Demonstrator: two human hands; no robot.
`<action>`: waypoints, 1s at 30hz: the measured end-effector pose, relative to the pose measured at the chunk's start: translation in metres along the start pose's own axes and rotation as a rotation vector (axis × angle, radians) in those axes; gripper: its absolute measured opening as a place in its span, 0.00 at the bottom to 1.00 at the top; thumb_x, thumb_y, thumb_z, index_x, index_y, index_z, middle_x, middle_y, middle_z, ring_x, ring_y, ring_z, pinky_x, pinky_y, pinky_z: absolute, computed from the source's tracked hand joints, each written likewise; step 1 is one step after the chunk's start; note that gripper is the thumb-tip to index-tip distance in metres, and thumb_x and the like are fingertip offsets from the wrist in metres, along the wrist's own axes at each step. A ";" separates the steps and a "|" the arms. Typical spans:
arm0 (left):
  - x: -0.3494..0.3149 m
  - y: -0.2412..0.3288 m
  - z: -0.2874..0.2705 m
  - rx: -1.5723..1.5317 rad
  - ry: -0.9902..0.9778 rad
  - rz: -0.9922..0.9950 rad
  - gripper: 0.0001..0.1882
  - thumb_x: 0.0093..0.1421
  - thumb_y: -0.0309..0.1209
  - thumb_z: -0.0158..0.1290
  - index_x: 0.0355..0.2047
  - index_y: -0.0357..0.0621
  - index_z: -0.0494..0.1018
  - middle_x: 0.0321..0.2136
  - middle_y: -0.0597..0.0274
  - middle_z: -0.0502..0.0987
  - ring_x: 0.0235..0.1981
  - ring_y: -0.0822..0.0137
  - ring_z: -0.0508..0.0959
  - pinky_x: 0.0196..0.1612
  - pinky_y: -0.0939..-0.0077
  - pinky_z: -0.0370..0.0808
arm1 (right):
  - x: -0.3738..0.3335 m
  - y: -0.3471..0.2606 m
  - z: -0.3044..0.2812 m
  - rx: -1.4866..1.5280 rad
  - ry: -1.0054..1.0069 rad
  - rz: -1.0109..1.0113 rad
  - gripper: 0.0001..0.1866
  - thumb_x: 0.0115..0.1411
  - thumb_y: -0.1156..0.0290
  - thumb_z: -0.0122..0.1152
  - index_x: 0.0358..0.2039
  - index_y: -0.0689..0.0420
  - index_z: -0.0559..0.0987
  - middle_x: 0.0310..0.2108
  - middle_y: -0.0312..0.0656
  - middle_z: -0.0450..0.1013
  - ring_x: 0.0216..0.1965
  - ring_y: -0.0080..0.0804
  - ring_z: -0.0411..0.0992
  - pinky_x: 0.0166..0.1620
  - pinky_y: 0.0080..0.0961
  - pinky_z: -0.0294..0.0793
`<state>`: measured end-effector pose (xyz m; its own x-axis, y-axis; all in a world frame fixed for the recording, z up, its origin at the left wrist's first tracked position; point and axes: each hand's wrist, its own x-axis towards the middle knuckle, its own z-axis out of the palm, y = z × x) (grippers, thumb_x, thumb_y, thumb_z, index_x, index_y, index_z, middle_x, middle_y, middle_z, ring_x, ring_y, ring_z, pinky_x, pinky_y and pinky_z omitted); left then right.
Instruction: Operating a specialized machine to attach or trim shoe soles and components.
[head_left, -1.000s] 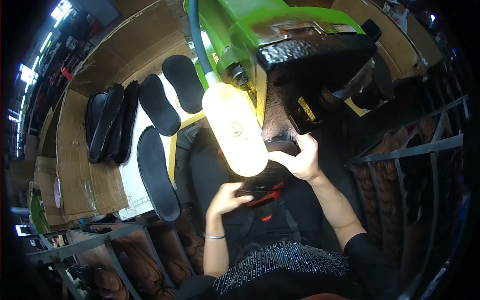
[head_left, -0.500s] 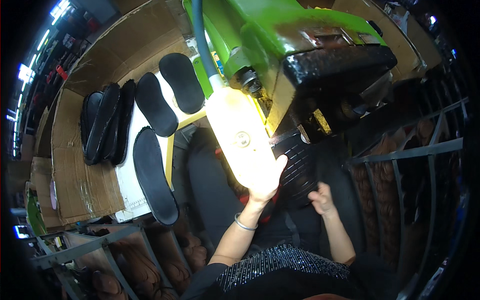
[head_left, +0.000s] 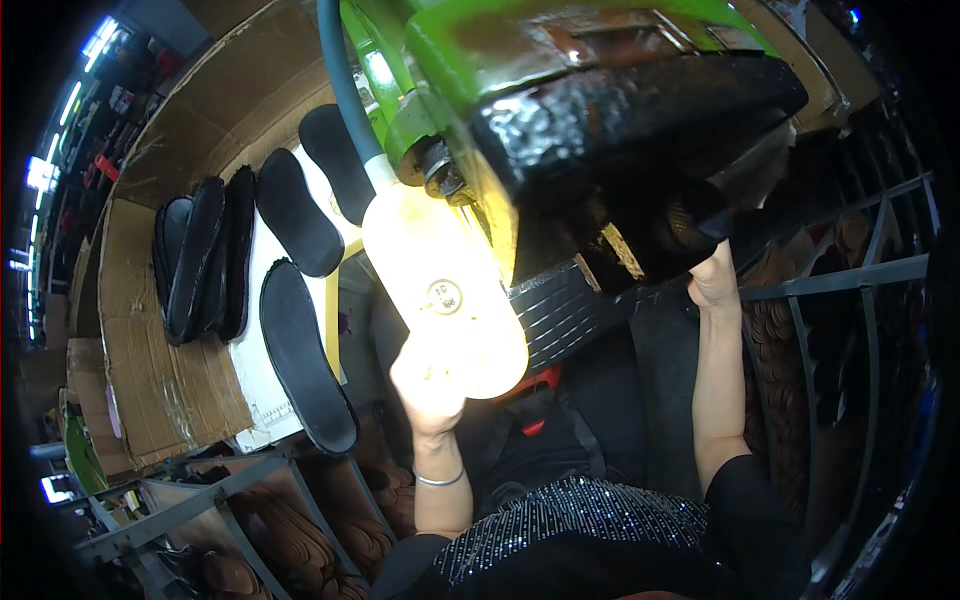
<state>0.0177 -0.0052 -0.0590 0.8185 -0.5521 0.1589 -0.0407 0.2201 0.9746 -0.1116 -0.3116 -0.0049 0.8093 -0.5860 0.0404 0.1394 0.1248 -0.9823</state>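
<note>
My left hand (head_left: 428,392) is at the lower end of a glaring lamp (head_left: 432,270). Lamp and glare hide its fingers, so its grip cannot be made out. My right hand (head_left: 714,280) is raised at the right side of the green and black machine (head_left: 620,110), its fingers out of sight behind the dark machine head. Between the hands, under the machine, lies a black curved piece (head_left: 570,315) with rows of pale dashes. Its left end runs behind the lamp near my left hand; whether either hand touches it cannot be told.
Black shoe soles (head_left: 308,350) lie on a white board at the left, with several more standing against a cardboard box (head_left: 150,370). Racks (head_left: 290,520) of brown soles stand at lower left, and another rack (head_left: 850,280) is at the right. A grey hose (head_left: 345,90) runs to the lamp.
My right hand has gone up and right, from my lap to beside the machine head. My left hand has shifted left, behind the lamp's glare. The black dashed piece lies at a flatter angle.
</note>
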 end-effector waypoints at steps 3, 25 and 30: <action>-0.004 0.016 0.002 -0.090 0.276 0.063 0.18 0.49 0.22 0.59 0.40 0.29 0.70 0.37 0.52 0.77 0.38 0.64 0.77 0.46 0.74 0.71 | 0.002 -0.013 0.035 0.068 -0.110 0.017 0.17 0.45 0.80 0.67 0.37 0.62 0.73 0.31 0.37 0.74 0.32 0.20 0.72 0.39 0.16 0.72; 0.019 -0.013 0.079 0.234 0.023 0.053 0.16 0.50 0.19 0.60 0.40 0.31 0.72 0.34 0.60 0.77 0.34 0.73 0.76 0.42 0.80 0.73 | -0.117 0.098 0.022 -0.258 -0.384 0.315 0.21 0.44 0.72 0.73 0.38 0.65 0.76 0.33 0.39 0.76 0.34 0.21 0.71 0.40 0.21 0.72; 0.023 -0.001 0.080 0.368 0.024 0.124 0.16 0.49 0.19 0.60 0.40 0.32 0.72 0.33 0.61 0.77 0.33 0.74 0.75 0.41 0.80 0.72 | -0.119 0.088 -0.043 0.026 0.113 0.203 0.18 0.42 0.80 0.70 0.36 0.66 0.76 0.34 0.39 0.76 0.33 0.23 0.73 0.39 0.18 0.74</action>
<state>-0.0099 -0.0825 -0.0437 0.8076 -0.5190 0.2800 -0.3397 -0.0213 0.9403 -0.2203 -0.2653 -0.1044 0.7533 -0.6327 -0.1798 -0.0042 0.2688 -0.9632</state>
